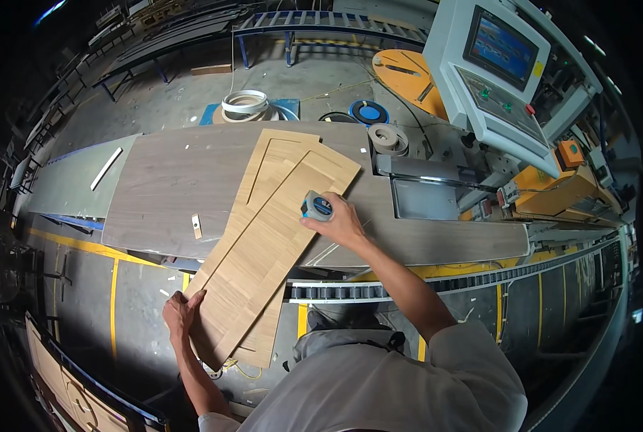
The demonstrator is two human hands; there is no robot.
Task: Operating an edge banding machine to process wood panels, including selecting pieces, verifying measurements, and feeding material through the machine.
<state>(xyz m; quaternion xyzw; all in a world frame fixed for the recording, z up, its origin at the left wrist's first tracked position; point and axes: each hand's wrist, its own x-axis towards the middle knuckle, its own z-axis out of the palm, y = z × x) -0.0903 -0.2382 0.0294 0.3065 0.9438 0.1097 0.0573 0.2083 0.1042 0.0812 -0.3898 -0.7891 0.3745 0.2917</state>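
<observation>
Two light wood panels lie crossed on the brown worktable [159, 187], their near ends jutting past its front edge. The upper wood panel [264, 245] is slanted, with a recessed groove along its border. Part of the lower wood panel [267, 162] shows at the far left and near right of it. In my right hand [343, 225] is a grey and blue tape measure [317, 206], held over the upper panel; no blade is visible out of it. My left hand [182, 313] grips the left edge of the upper panel near its close end.
A control console [505, 50] with a screen leans in at the far right, beside an edge-banding machine. Rolls of edge banding [244, 104] sit beyond the table. A roller track [336, 291] runs along the near side. A roller conveyor [328, 25] stands at the back.
</observation>
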